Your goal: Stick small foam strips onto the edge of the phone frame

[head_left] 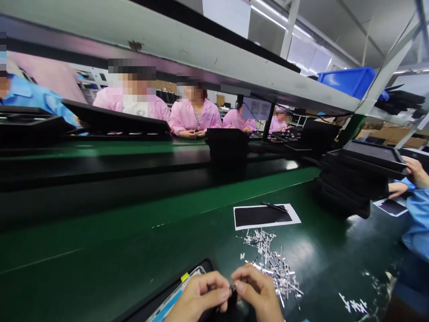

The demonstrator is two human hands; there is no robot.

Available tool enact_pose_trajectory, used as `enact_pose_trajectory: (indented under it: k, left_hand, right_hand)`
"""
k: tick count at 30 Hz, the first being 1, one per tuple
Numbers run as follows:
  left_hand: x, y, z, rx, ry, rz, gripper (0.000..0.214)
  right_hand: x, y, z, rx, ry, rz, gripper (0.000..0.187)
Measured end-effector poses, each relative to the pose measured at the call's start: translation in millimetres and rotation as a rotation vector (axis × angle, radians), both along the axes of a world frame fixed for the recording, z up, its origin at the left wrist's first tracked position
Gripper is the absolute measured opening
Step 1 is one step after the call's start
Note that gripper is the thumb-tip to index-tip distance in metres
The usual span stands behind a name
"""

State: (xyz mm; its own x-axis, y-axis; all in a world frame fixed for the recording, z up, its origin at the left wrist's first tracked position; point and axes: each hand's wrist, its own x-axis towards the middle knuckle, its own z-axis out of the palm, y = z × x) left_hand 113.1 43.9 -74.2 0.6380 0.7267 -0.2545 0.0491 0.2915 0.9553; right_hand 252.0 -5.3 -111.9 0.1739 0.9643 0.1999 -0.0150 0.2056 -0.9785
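Close together at the bottom middle, my left hand [204,293] and my right hand [256,288] meet with their fingertips pinched. Between them is a small dark, shiny part [232,288], mostly covered by the fingers, so its kind cannot be made out. Under and beside my left hand lies a flat device [172,302] with a light blue face and a yellow tab [184,277], on a black tray or case [147,308]. Just right of my right hand spreads a loose pile of thin silvery strips [279,270] on the green table [110,268].
Beyond the pile lies a white-edged black sheet [259,216] with a dark pen-like tool [275,207] on it. Stacked black trays [351,183] stand at right, near a co-worker's hand [417,172]. White scraps [353,305] lie at lower right. A shelf [201,49] crosses overhead.
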Motion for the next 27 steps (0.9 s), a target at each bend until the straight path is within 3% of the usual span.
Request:
enact_pose_trajectory:
  k: [6, 16, 19, 23, 27]
  left_hand:
    - [-3.1, -1.3, 13.2, 0.312, 0.220, 0.005, 0.029]
    - [-3.8, -6.3, 17.6, 0.453, 0.303, 0.044, 0.026]
    - [-5.6, -6.4, 15.9, 0.438, 0.273, 0.019, 0.026]
    - [-5.4, -4.0, 11.0, 0.291, 0.078, -0.087, 0.027]
    - [-9.4, 0.6, 20.4, 0.265, 0.075, -0.092, 0.027]
  right_hand:
    - [0.9, -2.1, 7.7, -0.090, 0.053, 0.061, 0.025]
    - [0.4, -6.4, 20.8, -0.169, 0.132, 0.125, 0.020]
    - [-0.5, -6.7, 24.8, -0.203, 0.179, 0.141, 0.019]
    - [-3.7, -5.6, 29.9, -0.243, 0.201, 0.178, 0.019]
    - [0.4, -8.3, 31.0, -0.232, 0.100, 0.132, 0.020]
